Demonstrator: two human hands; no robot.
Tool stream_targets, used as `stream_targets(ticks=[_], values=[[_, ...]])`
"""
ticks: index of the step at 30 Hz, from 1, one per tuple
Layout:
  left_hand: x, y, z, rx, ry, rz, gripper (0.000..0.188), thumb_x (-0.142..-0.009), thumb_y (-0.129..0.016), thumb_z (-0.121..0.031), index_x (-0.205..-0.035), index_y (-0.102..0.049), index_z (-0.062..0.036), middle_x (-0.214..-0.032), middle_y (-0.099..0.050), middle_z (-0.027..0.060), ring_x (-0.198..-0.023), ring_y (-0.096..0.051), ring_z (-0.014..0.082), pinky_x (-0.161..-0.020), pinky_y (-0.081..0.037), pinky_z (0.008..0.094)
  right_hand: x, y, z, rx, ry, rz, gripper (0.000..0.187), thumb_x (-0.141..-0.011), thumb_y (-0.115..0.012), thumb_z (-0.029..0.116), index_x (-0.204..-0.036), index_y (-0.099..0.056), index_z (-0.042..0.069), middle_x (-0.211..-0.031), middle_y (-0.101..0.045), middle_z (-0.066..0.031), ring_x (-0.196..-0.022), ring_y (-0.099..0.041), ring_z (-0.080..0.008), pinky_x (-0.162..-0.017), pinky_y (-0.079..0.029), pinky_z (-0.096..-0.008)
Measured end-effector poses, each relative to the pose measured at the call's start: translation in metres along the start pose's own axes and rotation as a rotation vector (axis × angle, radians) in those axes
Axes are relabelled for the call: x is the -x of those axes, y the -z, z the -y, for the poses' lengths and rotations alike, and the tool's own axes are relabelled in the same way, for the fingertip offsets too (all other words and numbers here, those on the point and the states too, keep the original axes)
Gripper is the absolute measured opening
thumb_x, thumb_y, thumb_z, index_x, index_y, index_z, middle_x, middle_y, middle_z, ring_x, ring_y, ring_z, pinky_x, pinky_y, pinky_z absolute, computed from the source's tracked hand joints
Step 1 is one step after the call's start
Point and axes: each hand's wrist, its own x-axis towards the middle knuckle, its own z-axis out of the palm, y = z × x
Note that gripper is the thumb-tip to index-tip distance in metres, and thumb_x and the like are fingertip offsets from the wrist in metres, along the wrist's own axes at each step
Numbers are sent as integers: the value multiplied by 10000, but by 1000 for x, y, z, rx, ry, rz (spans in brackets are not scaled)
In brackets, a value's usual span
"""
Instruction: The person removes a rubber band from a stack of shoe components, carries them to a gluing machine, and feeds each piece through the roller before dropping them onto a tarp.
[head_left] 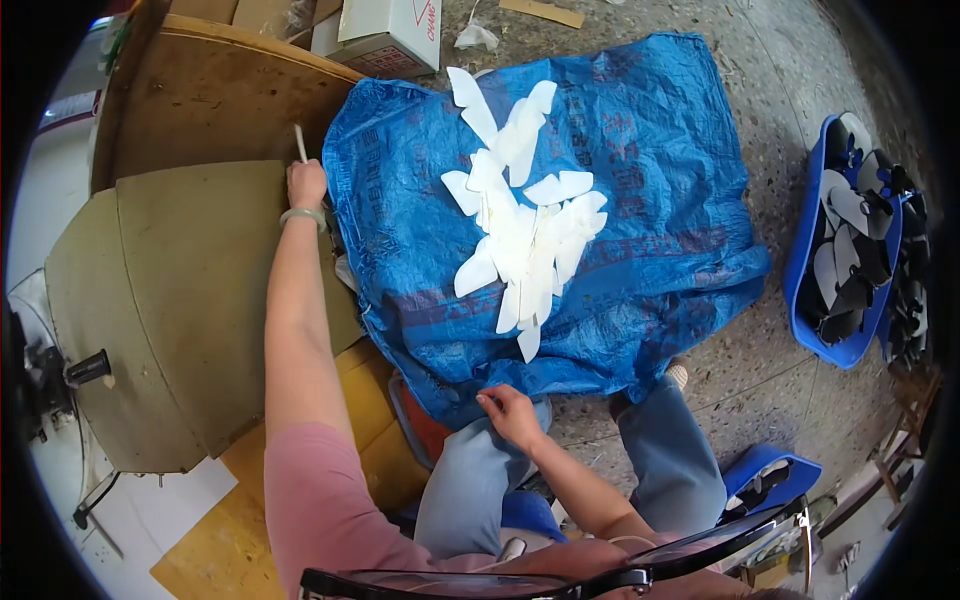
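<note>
My left hand (306,185), arm stretched far forward, is closed round a thin pale stick (300,143) that stands up beside the wooden panel. What kind of stick it is, I cannot make out. Close to my lap, my right hand (510,415) has its fingers pinched together by the near edge of a blue woven plastic sheet (680,160). Whether something small is between those fingers is hidden. A loose heap of white flat cut pieces (515,235), some pointed and some rounded, lies on the sheet, apart from both hands.
To the left stand a brown wooden panel (215,95) and an olive-coloured machine housing (200,310). A white carton (400,40) is at the back. On the right floor, a blue basket (800,290) holds black and white pieces; another blue basket (800,475) sits nearer.
</note>
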Motion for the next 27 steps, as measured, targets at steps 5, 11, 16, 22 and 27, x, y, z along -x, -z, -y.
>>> stream_targets(ticks=[5,11,16,22,27], values=[[108,68,-24,1548,369,102,277,-908,-414,-146,-955,-566,81,-834,-646,174,-786,-642,265,-730,-509,382,-5,33,71,-172,55,-155,261,-828,-644,245,-961,-626,22,-843,-609,-118,-659,-570,-219,-616,-467,-307],[365,228,-80,1908,424,637,396,-831,-596,-88,-1186,-464,30,-1024,-595,150,-897,-607,262,-797,-498,397,69,72,241,-80,230,-2,511,-767,-705,280,-1145,-535,-19,-887,-614,-175,-743,-610,-249,-659,-484,-342],[447,352,-33,2219,589,437,448,-865,-494,-215,-1239,-422,21,-1170,-530,147,-1059,-544,272,-911,-434,403,163,64,351,64,244,154,351,-811,-651,282,-982,-566,-12,-713,-597,-221,-665,-633,-311,-565,-460,-394],[476,485,16,2208,432,119,473,-864,-447,-270,-1210,-425,51,-1086,-566,184,-1018,-574,328,-856,-463,416,210,39,471,-140,434,3,287,-851,-639,271,-804,-583,-6,-613,-524,23,-570,-437,-45,-485,-374,-235],[502,509,61,2219,468,-113,481,-856,-489,-247,-1199,-419,84,-1057,-574,191,-1015,-579,350,-835,-475,422,195,13,540,-420,216,83,279,-826,-645,226,-855,-632,-51,-739,-634,-46,-612,-558,-86,-524,-436,-230]])
